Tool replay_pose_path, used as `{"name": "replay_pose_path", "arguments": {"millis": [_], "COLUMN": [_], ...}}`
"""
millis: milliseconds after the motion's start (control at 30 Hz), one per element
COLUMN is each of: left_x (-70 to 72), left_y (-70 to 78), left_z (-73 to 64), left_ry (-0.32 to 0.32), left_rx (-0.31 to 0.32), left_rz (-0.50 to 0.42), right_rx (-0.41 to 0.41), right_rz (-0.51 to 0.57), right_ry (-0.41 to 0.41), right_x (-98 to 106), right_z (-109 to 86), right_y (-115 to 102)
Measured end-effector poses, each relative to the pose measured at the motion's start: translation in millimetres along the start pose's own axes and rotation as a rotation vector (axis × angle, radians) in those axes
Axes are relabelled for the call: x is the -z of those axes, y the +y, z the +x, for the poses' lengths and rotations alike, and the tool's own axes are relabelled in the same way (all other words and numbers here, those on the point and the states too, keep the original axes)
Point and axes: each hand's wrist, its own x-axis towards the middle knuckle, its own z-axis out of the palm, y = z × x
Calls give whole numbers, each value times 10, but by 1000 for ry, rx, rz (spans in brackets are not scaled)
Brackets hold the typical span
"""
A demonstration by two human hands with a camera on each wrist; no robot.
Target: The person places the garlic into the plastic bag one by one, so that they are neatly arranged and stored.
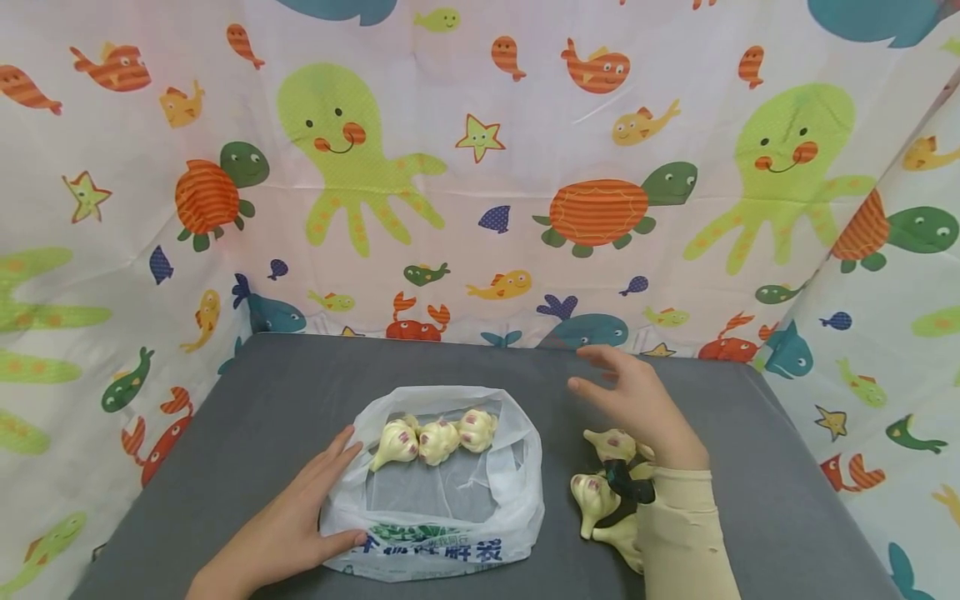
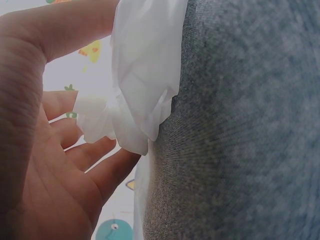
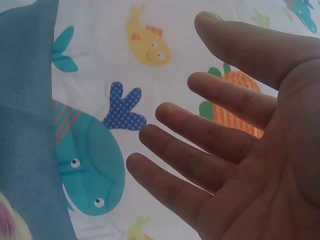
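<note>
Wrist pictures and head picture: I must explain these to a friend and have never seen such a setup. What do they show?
No machine here: a person is working bare-handed. The head picture comes from a camera worn on the head, looking forward and down; each wrist picture comes from a camera on that wrist. On the dark grey tabletop sits an open white plastic bag with garlic bulbs inside; more garlic bulbs lie to the right, partly hidden by the right sleeve. The left hand touches the bag's left side; the right hand is raised and holds nothing.
</note>
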Motion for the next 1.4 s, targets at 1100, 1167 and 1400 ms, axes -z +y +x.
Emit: {"name": "replay_pose_path", "arguments": {"millis": [1100, 1167, 1400], "left_x": [28, 26, 30], "left_y": [51, 49, 54], "left_z": [9, 10, 7], "left_ry": [-18, -15, -22], "left_rx": [17, 16, 17], "left_rz": [-13, -13, -10], "right_rx": [-94, -89, -129], "right_rz": [71, 70, 101], "right_ry": [-35, -40, -53], "right_x": [345, 357, 398], "right_z": [-221, -226, -259], "right_y": [362, 390, 509]}}
